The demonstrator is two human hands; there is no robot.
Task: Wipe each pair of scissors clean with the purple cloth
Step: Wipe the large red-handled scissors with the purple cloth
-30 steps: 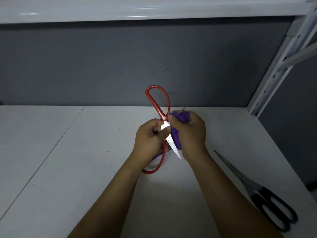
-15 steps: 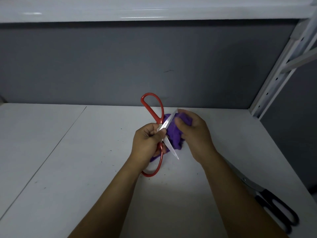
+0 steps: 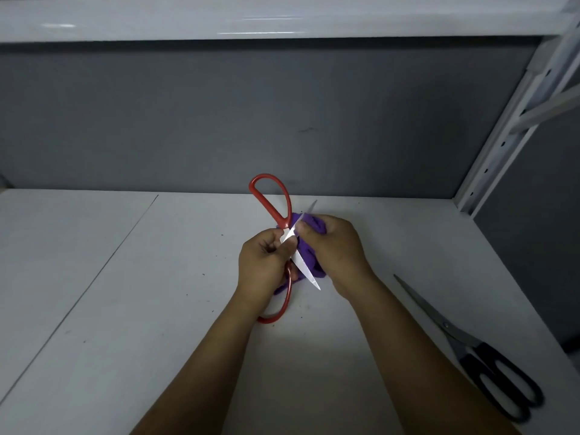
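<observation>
Above the white counter [image 3: 157, 309], left hand [image 3: 263, 265] grips the open red scissors [image 3: 270, 202], right hand [image 3: 335, 246] clutches the purple cloth [image 3: 309, 262]; advise wiping away from the edge.

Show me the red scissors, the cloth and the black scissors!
red scissors [image 3: 303, 268]: head view, on the lower blade.
cloth [image 3: 310, 257]: head view, on the bunched folds.
black scissors [image 3: 445, 325]: head view, on the pivot screw.
</observation>
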